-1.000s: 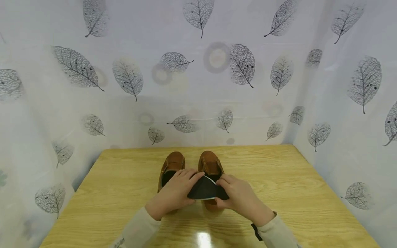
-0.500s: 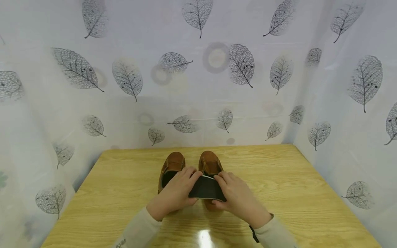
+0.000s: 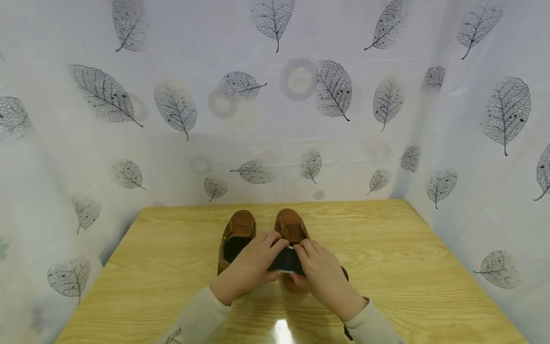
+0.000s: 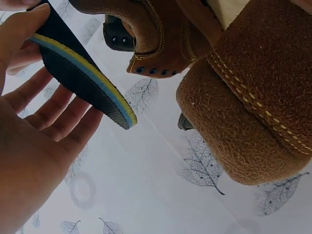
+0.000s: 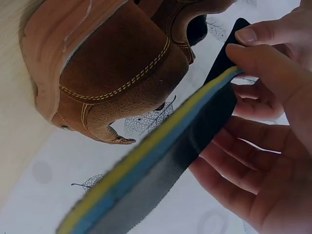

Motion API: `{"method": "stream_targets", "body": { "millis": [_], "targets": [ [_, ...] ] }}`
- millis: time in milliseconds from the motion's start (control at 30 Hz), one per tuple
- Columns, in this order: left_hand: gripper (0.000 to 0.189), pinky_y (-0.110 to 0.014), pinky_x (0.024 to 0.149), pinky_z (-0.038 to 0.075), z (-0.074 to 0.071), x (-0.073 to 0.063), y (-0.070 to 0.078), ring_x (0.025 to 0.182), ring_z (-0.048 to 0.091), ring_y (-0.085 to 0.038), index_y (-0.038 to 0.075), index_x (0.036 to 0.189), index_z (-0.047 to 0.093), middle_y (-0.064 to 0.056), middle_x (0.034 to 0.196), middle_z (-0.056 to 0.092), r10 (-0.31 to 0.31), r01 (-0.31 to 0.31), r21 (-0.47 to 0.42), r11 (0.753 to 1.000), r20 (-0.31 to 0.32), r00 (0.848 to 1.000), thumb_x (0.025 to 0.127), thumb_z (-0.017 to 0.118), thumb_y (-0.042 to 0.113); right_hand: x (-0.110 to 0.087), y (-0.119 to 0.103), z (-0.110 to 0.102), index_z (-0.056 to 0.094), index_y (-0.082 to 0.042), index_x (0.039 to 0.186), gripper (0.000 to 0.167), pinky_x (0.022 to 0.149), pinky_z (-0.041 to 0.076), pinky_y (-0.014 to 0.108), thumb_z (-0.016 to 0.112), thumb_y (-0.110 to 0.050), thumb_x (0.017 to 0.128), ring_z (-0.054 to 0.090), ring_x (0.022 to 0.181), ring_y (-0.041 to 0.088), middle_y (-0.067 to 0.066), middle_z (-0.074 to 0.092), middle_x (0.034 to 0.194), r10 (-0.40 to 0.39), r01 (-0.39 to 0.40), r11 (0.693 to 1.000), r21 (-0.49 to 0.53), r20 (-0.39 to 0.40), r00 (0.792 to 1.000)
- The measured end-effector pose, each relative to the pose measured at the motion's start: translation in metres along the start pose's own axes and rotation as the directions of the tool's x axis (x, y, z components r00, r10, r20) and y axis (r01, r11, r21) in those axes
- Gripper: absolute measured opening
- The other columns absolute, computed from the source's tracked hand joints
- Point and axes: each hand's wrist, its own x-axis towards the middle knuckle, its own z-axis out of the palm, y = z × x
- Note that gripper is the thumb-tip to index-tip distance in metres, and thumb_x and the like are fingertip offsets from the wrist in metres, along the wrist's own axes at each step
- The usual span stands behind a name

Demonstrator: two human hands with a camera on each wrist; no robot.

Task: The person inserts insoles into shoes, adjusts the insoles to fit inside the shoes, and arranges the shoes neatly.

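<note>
Both hands hold a dark shoe insole (image 3: 287,262) above the brown shoes in the head view. Its edge has yellow and blue layers, plain on the insole (image 5: 163,151) in the right wrist view. My left hand (image 3: 251,260) pinches one part between thumb and fingers. The other part is in my right hand (image 3: 321,272), and an end pokes out past it. The left shoe (image 3: 240,223) and the right shoe (image 3: 290,224) stand side by side, toes away from me. My hands and the insole partly hide both shoes.
A wood-grain table (image 3: 172,267) lies beneath the shoes. Behind it and along both sides hangs a pale curtain (image 3: 275,129) printed with dark leaf shapes.
The insole, earlier bowed with its broad dark face showing, now shows as a narrower strip. Its end has come into view beyond the right hand. Hands have shifted slightly; the shoes stay put.
</note>
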Motion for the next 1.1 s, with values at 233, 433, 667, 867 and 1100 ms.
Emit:
{"method": "stream_targets", "body": {
  "millis": [233,433,667,867,1100],
  "targets": [
    [0.073,-0.042,0.097,0.044,-0.003,0.0,-0.001,0.115,0.052,-0.027,0.011,0.135,0.048,-0.01,0.126,0.051,-0.051,0.051,-0.02,0.999,0.012,0.999,0.075,0.084,0.029,-0.005,0.009,-0.006,0.063,-0.001,0.093,0.042,0.049,0.049,0.022,0.085,-0.029,0.071,0.054,0.067,0.012,0.004,0.054,0.085,0.059,-0.059,0.991,0.121,0.004,0.998],
    [0.071,-0.044,0.097,0.045,-0.004,0.0,-0.008,0.113,0.054,-0.03,0.002,0.135,0.047,-0.015,0.123,0.055,-0.184,0.187,0.05,0.981,-0.058,0.981,0.077,0.082,0.025,-0.01,0.032,-0.016,0.064,-0.001,0.088,0.032,0.05,0.045,0.02,0.084,-0.021,0.073,0.053,0.062,0.011,0.004,0.056,0.079,0.182,-0.183,0.946,0.269,0.029,0.983],
    [0.05,-0.043,0.088,0.049,0.004,0.004,-0.013,0.099,0.058,-0.031,-0.003,0.124,0.055,-0.014,0.109,0.059,-0.289,0.294,0.021,0.956,-0.128,0.949,0.084,0.075,0.02,-0.013,0.055,-0.029,0.062,-0.005,0.084,0.026,0.052,0.043,0.022,0.08,-0.024,0.079,0.046,0.058,0.007,-0.003,0.052,0.069,0.357,-0.393,0.824,0.407,0.164,0.919],
    [0.048,-0.044,0.085,0.05,0.011,0.014,-0.012,0.1,0.058,-0.032,-0.004,0.122,0.057,-0.016,0.109,0.059,-0.337,0.337,-0.011,0.941,-0.072,0.939,0.087,0.073,0.023,-0.012,0.057,-0.038,0.057,-0.008,0.076,0.032,0.052,0.041,0.025,0.078,-0.032,0.079,0.046,0.056,0.01,-0.001,0.052,0.066,0.44,-0.538,0.731,0.42,0.313,0.842],
    [0.053,-0.043,0.092,0.049,0.013,0.034,-0.002,0.109,0.057,-0.034,-0.003,0.128,0.054,-0.02,0.12,0.057,-0.316,0.317,-0.011,0.948,0.046,0.947,0.087,0.072,0.027,-0.007,0.051,-0.045,0.051,-0.01,0.069,0.032,0.047,0.037,0.026,0.075,-0.029,0.078,0.042,0.049,0.012,-0.001,0.046,0.058,0.462,-0.631,0.643,0.435,0.436,0.772]
  ]
}}
